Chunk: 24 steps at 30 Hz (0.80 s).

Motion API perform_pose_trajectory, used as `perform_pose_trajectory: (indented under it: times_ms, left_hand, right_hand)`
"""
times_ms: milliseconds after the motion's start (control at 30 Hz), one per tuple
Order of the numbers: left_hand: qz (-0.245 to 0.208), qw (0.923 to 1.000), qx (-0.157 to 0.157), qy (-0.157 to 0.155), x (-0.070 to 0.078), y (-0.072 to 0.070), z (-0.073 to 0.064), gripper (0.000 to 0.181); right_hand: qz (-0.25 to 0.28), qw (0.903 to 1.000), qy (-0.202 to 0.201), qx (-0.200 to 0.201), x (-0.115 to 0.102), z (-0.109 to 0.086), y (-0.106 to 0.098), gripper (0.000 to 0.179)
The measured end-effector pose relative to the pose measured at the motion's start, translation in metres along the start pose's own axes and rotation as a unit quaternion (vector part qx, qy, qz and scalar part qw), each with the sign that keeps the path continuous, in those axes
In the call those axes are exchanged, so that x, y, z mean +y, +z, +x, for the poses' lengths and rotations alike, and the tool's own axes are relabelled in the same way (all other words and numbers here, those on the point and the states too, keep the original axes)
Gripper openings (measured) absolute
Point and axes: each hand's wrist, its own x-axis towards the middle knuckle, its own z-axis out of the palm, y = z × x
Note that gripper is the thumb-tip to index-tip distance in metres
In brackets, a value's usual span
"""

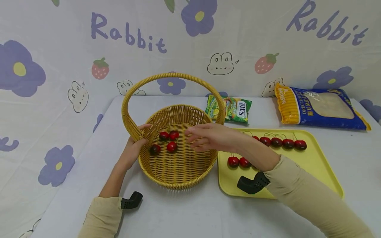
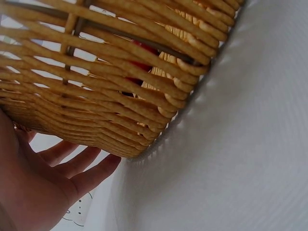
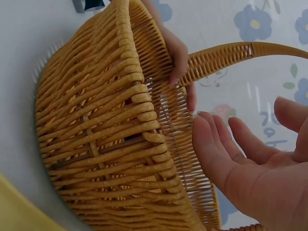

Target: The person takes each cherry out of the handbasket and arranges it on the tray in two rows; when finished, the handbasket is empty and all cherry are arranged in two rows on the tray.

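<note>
A round woven wicker basket [image 1: 178, 185] with a tall arched handle [image 1: 172, 76] stands on the table. Several dark red cherries [image 1: 172, 146] lie on its floor, toward the left. My left hand [image 1: 132, 150] grips the basket's left rim at the foot of the handle; in the left wrist view its fingers [image 2: 91, 171] reach along the outer wall. Above the right part of the basket, my right hand [image 1: 212, 136] holds nothing, its fingers extended and slightly bent. The right wrist view shows that hand [image 3: 260, 168] with thumb and fingers apart, beside the rim.
Right of the basket lies a yellow tray [image 1: 318, 168] with cherries in two rows, the back row [image 1: 276, 142] and a front row [image 1: 233, 161] partly hidden by my right forearm. Behind are a green snack packet [image 1: 229, 109] and a blue-and-yellow pasta bag [image 1: 324, 107].
</note>
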Motion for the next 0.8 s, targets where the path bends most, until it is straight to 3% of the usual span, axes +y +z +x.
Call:
perform_pose_trajectory:
  times_ms: [233, 500, 800]
  left_hand:
    - [-0.001, 1.0, 0.0, 0.002, 0.001, 0.0, -0.001, 0.05]
    - [-0.006, 1.0, -0.002, 0.005, 0.002, 0.001, 0.0, 0.049]
    - [-0.007, 1.0, 0.001, 0.002, 0.004, 0.0, -0.002, 0.05]
  right_hand:
    - [-0.009, 0.9979, 0.051, 0.04, 0.002, 0.024, 0.004, 0.047]
    - [-0.005, 0.9948, 0.072, 0.072, 0.004, 0.047, 0.01, 0.049]
    - [-0.063, 0.9882, 0.1, 0.097, 0.01, 0.069, 0.023, 0.047]
